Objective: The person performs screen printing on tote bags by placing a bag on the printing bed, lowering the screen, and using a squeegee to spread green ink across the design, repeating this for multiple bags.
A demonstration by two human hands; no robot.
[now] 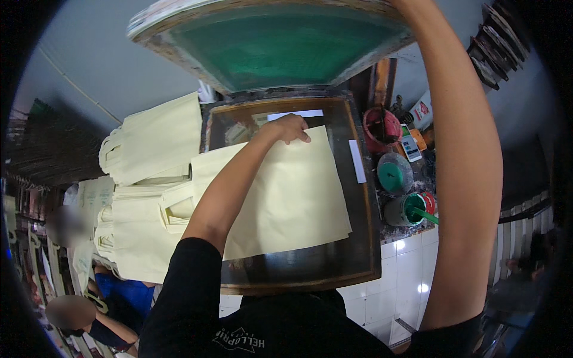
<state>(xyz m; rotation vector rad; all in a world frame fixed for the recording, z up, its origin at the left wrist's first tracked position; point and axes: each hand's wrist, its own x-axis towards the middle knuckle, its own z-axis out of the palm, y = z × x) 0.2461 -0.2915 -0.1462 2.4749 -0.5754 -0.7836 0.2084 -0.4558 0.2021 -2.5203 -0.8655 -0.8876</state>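
Observation:
A pale cream fabric bag [292, 197] lies flat and slightly skewed across a dark glass-topped table [298, 268]. Its handle loop [176, 209] sticks out at the left. My left hand [289, 128] is at the bag's far edge, fingers bent and thumb on the cloth, gripping it there. Above the table's far side, a screen-printing frame [268, 51] with green mesh is tilted up. My right arm stretches up to the frame's right corner; only the edge of my right hand [403, 3] shows at the top of the picture, its fingers hidden.
Stacks of cream bags [158, 140] sit left of the table. White strips [357, 161] mark the glass. At right stand a red bucket [382, 128], a phone [410, 146], a lidded tub [394, 173] and an open pot of green ink [412, 209]. A person [122, 304] is at lower left.

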